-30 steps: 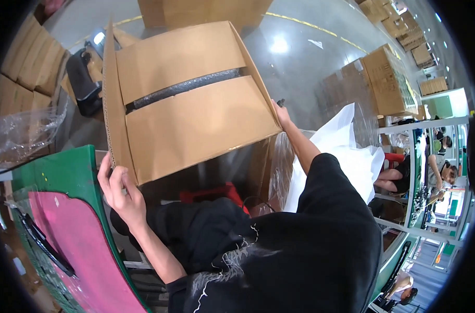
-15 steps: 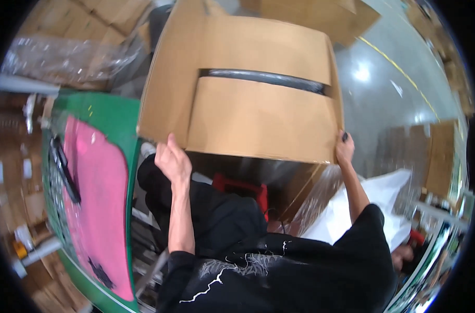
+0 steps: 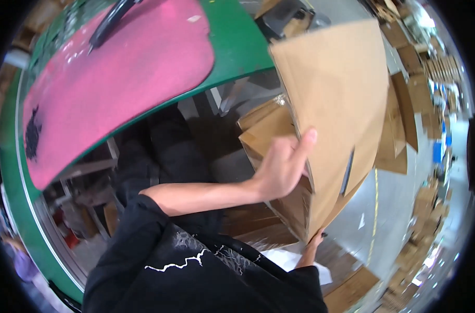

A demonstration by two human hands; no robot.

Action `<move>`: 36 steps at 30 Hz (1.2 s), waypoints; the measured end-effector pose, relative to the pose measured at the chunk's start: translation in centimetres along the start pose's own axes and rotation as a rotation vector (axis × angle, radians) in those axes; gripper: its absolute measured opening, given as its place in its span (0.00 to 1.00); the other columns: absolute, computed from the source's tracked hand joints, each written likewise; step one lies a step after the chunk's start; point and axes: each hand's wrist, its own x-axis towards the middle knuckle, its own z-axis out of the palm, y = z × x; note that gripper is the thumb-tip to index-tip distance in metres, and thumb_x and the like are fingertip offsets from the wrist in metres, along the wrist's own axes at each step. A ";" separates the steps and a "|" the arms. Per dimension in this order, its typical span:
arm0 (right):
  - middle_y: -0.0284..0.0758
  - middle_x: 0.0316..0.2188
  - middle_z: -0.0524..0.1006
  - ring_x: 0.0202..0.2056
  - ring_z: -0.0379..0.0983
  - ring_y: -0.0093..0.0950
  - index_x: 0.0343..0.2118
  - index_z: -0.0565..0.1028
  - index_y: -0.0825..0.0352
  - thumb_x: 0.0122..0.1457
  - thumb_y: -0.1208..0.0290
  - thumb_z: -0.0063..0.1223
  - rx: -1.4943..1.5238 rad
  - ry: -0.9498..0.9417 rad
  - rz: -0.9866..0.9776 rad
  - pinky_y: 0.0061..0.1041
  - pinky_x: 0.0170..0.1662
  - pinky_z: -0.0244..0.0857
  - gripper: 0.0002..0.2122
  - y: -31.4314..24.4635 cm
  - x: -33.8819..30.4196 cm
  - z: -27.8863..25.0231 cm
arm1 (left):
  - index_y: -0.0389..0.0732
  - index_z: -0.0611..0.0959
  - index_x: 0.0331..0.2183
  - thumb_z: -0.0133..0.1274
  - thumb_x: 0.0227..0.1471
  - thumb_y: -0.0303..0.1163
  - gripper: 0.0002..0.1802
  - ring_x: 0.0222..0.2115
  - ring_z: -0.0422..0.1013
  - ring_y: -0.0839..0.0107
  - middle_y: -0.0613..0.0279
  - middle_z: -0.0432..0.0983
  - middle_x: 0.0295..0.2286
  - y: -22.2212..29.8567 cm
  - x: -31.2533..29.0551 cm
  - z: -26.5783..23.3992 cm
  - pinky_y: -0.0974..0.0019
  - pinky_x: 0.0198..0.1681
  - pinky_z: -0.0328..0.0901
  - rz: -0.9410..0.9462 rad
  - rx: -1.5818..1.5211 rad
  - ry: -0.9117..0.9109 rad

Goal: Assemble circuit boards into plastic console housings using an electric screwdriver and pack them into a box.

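Observation:
A large brown cardboard box (image 3: 337,99) is tilted in front of me, right of the green table. A dark strip (image 3: 347,172) shows in the gap between its flaps; what it belongs to is hidden. My left hand (image 3: 282,169) is closed on the box's near left edge, thumb on the outer cardboard and fingers mostly hidden behind. At the lower corner, my right hand (image 3: 314,240) grips the same box, partly covered by my sleeve and the cardboard. Something small and black shows at that hand, too small to name.
The green table (image 3: 242,44) carries a pink mat (image 3: 143,68) with a long black object (image 3: 112,23) on it. Open cardboard boxes (image 3: 391,141) stand beyond the held box. A yellow line (image 3: 375,208) runs along the grey floor. Another person (image 3: 25,265) is at the far left.
My view and body have turned, so the table now fills the upper left. The box has gone from facing me to a steep tilt on the right, both hands still on it.

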 end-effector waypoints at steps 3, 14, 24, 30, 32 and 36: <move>0.37 0.42 0.74 0.41 0.69 0.28 0.46 0.71 0.77 0.60 0.54 0.51 0.065 -0.101 0.036 0.28 0.46 0.65 0.25 0.1 3.8 -2.4 | 0.26 0.75 0.24 0.35 0.63 0.48 0.32 0.18 0.74 0.69 0.55 0.74 0.17 -2.1 -1.9 2.6 0.68 0.21 0.72 -0.102 -0.256 -0.023; 0.37 0.36 0.75 0.37 0.70 0.29 0.43 0.71 0.76 0.62 0.54 0.48 -0.096 -0.002 -0.154 0.29 0.44 0.66 0.23 -4.9 -1.6 1.6 | 0.32 0.76 0.22 0.34 0.58 0.63 0.40 0.15 0.72 0.64 0.53 0.72 0.14 -10.2 4.4 -13.5 0.58 0.25 0.74 -0.842 0.066 -0.118; 0.51 0.54 0.66 0.56 0.62 0.44 0.52 0.65 0.75 0.59 0.76 0.47 -0.664 -0.234 -0.942 0.36 0.60 0.53 0.18 -20.7 -10.6 21.8 | 0.41 0.76 0.29 0.38 0.61 0.38 0.15 0.22 0.69 0.77 0.66 0.72 0.21 -12.7 4.5 -24.4 0.71 0.27 0.66 -0.633 -0.097 0.204; 0.53 0.44 0.73 0.48 0.69 0.47 0.43 0.73 0.75 0.57 0.62 0.50 -0.858 -0.180 -0.712 0.38 0.52 0.62 0.19 -24.1 -5.2 29.7 | 0.41 0.77 0.30 0.42 0.59 0.36 0.12 0.22 0.68 0.79 0.68 0.73 0.22 -13.4 5.0 -23.4 0.74 0.27 0.64 -0.529 -0.065 0.142; 0.54 0.37 0.76 0.43 0.73 0.48 0.38 0.75 0.75 0.57 0.60 0.50 -0.952 -0.275 -0.567 0.41 0.46 0.65 0.19 -27.4 -7.5 30.4 | 0.41 0.77 0.30 0.42 0.60 0.37 0.13 0.23 0.68 0.79 0.68 0.73 0.22 -12.3 4.3 -25.0 0.74 0.28 0.64 -0.493 -0.071 0.159; 0.52 0.29 0.77 0.33 0.75 0.49 0.33 0.76 0.74 0.59 0.58 0.47 -0.783 0.004 -0.841 0.42 0.36 0.67 0.19 -33.4 -8.3 25.5 | 0.41 0.77 0.30 0.42 0.60 0.38 0.13 0.26 0.68 0.80 0.69 0.73 0.24 -11.8 3.5 -26.6 0.73 0.31 0.64 -0.401 -0.176 0.194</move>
